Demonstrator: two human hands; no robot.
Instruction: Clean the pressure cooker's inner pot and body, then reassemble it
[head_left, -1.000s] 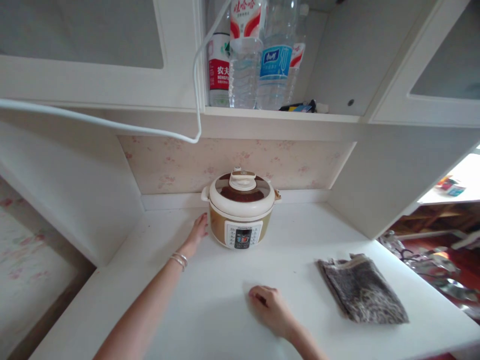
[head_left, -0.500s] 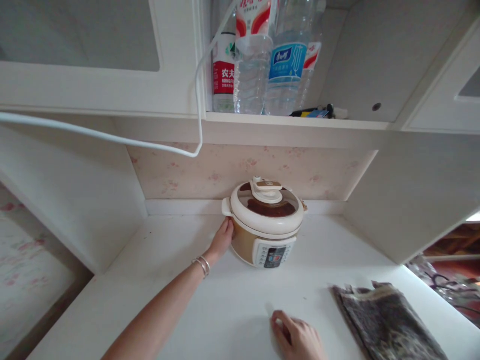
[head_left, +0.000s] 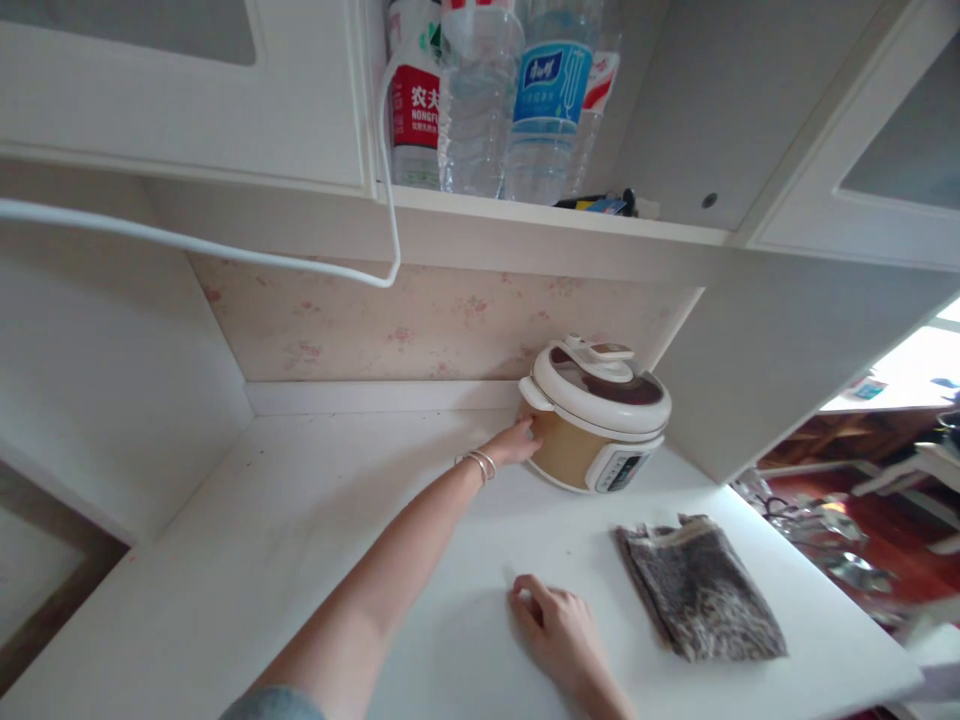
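A round electric pressure cooker, with a gold body, a white rim and a brown lid, stands near the back right of the white counter. My left hand is pressed to its left side, just below the white side handle, with the fingers bent against the body. The fingertips are partly hidden there. Its control panel is turned toward the right. On the counter nearer to me rests my right hand, its fingers loosely curled in and nothing visible in them. Right of that hand lies a folded grey-brown cloth.
Above the counter, an open shelf holds several plastic bottles. A white cable hangs across the left side. Cabinet side panels close off both ends of the nook. Clutter shows beyond the counter's right edge.
The pressure cooker has slid right along the back and turned, with my left hand against it. My right hand stays curled on the counter. The view has shifted toward the right.
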